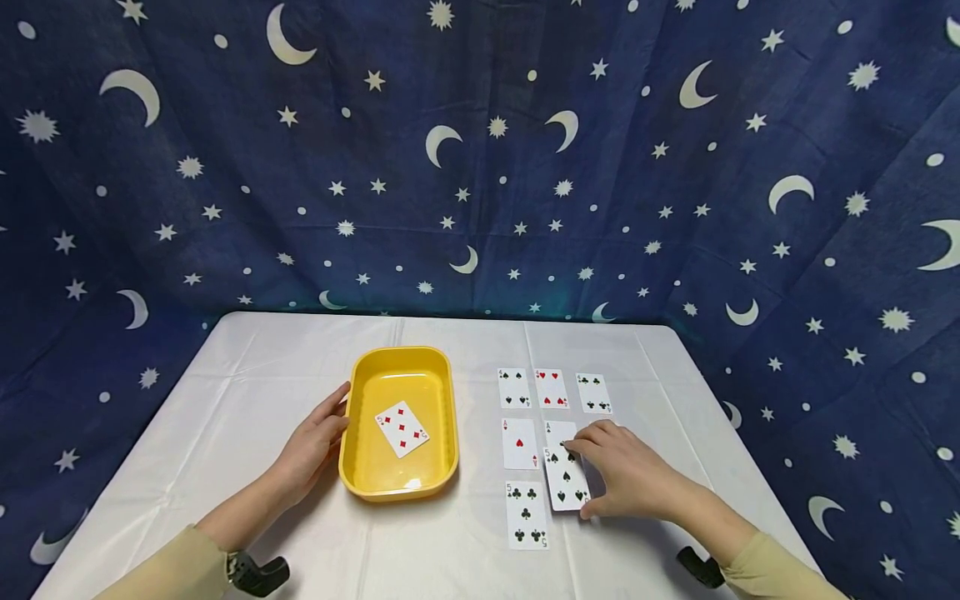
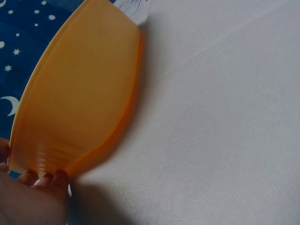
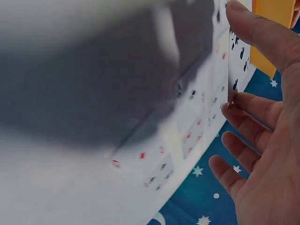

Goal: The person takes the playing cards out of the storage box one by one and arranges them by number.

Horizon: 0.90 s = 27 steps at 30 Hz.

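Note:
My right hand [image 1: 633,471] pinches a five of spades [image 1: 566,479] between thumb and fingers. In the right wrist view that card [image 3: 240,61] is seen at a steep angle beside the thumb. It partly covers a black ace [image 1: 560,431]. My left hand [image 1: 303,454] holds the left side of a yellow tray [image 1: 453,433]. In the left wrist view one digit reaches the rim, with other fingertips [image 2: 61,177] against the outer wall. Inside the tray lies a five of diamonds [image 1: 402,430], face up and askew.
On the white-covered table [image 1: 285,350], a row holds a four of spades [image 1: 514,388], a four of hearts [image 1: 552,389] and a four of clubs [image 1: 595,393]. Nearer are an ace of hearts [image 1: 519,444] and a five of clubs [image 1: 527,515]. A blue patterned cloth [image 1: 480,225] hangs behind.

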Tool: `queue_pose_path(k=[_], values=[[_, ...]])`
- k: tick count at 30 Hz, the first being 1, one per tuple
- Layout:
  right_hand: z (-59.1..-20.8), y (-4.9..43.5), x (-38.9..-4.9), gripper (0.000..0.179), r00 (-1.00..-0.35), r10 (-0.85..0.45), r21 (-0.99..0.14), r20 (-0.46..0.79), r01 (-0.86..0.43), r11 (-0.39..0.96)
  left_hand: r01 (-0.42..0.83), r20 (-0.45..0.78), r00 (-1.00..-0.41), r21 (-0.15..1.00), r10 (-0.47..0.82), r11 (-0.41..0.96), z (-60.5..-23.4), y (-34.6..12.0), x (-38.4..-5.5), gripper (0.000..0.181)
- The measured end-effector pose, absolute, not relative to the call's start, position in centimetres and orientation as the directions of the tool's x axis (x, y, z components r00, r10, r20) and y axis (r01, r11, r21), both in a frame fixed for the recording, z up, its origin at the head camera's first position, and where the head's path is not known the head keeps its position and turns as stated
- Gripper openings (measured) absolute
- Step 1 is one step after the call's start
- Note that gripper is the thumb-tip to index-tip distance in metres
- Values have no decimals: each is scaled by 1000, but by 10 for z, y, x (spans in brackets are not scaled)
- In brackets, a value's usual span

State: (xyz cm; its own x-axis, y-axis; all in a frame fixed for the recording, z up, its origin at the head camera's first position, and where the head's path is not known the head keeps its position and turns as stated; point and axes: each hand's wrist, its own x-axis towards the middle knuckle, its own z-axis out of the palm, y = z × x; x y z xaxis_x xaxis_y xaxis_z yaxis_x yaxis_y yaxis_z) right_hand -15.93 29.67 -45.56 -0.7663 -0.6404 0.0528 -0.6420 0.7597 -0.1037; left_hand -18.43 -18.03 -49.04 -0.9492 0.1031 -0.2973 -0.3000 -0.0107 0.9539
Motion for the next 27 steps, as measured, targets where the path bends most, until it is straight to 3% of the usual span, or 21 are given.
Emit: queue_pose_path(k=[9, 18, 27], values=[[-474, 308, -141, 89, -763, -646, -86, 20, -645, 759, -301, -300, -949, 954, 99, -1, -489, -179, -183, 68], [-483, 313, -131, 91, -730, -679, -76, 78, -684, 726, -299, -297, -949, 954, 102, -2, -487, -178, -183, 67], [-486, 314, -130, 90, -746, -663, -85, 62, -666, 741, -293, -290, -950, 956, 113, -5, -487, -178, -183, 66]])
